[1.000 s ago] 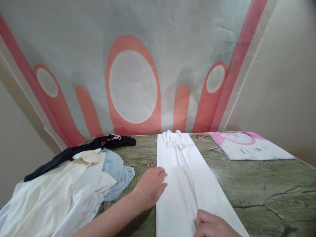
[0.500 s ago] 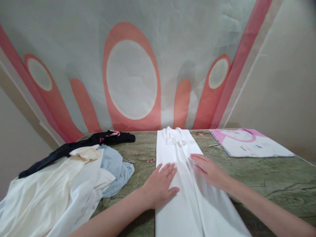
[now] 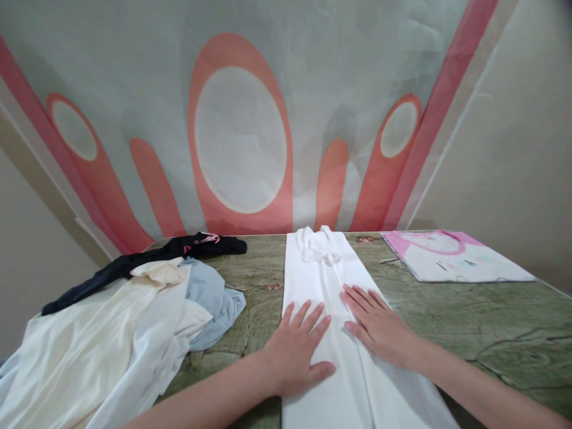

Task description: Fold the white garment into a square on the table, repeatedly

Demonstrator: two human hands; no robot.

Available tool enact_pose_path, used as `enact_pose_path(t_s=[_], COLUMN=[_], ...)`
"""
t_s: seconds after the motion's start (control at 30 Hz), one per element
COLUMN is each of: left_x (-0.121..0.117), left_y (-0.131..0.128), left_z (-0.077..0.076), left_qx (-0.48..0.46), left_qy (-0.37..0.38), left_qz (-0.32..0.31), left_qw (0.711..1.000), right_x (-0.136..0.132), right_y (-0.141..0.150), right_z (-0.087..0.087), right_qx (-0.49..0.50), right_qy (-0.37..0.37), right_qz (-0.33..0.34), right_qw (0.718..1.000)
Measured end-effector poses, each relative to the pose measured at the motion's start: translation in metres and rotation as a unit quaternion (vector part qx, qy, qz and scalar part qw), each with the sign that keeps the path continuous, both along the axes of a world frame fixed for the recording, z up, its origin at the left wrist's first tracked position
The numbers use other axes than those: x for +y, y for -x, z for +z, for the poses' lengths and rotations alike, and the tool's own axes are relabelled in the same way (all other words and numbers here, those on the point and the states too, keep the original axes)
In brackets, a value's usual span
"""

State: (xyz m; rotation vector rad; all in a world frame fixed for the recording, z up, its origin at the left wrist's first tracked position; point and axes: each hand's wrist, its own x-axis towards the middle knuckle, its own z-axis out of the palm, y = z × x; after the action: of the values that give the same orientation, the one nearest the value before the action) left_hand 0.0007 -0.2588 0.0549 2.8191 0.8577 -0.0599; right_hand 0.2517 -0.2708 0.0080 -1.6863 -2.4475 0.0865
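Note:
A long white garment (image 3: 328,393) lies folded lengthwise on the table, its near end cut off by the frame's lower edge. At its far end are a collar and a small tied bow (image 3: 320,256). A lengthwise seam or fold edge runs down its middle. My left hand (image 3: 299,348) rests on the garment's left part, fingers spread and palm down. On the right part lies my right hand (image 3: 378,325), also flat, its fingertips close to the middle line. Neither hand grips the cloth.
On the left is a loose pile of clothes: a cream garment (image 3: 84,345), a light blue one (image 3: 214,304) and a black one (image 3: 129,265). A folded pink-and-white shirt (image 3: 465,259) lies at the back right of the wood-patterned table (image 3: 504,339). Behind stands a patterned wall covering (image 3: 241,137).
My left hand has slid slightly nearer and to the right, its fingers spreading wider. The right hand has settled flat on the garment, a little nearer to me.

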Motion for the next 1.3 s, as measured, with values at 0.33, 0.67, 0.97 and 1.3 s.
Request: enact_pose_path(t_s=[0.33, 0.67, 0.97, 1.3], left_x=[0.02, -0.007, 0.082, 0.197], left_y=[0.002, 0.014, -0.019, -0.103], left_z=[0.003, 0.01, 0.016, -0.014], left_qx=[-0.017, -0.022, -0.189, -0.301], left_qy=[-0.007, 0.052, 0.034, 0.03], left_qz=[0.002, -0.011, 0.046, 0.329], left_qw=[1.0, 0.998, 0.98, 0.895], right_x=[-0.009, -0.041, 0.043, 0.209], right_y=[0.005, 0.012, -0.008, -0.003], right_z=[0.0, -0.002, 0.049, 0.014], right_qx=[0.008, 0.003, 0.205, 0.439], right_qy=[-0.022, -0.036, 0.017, -0.005], right_qz=[-0.005, 0.002, -0.009, -0.18], right_qw=[1.0, 0.999, 0.979, 0.88])
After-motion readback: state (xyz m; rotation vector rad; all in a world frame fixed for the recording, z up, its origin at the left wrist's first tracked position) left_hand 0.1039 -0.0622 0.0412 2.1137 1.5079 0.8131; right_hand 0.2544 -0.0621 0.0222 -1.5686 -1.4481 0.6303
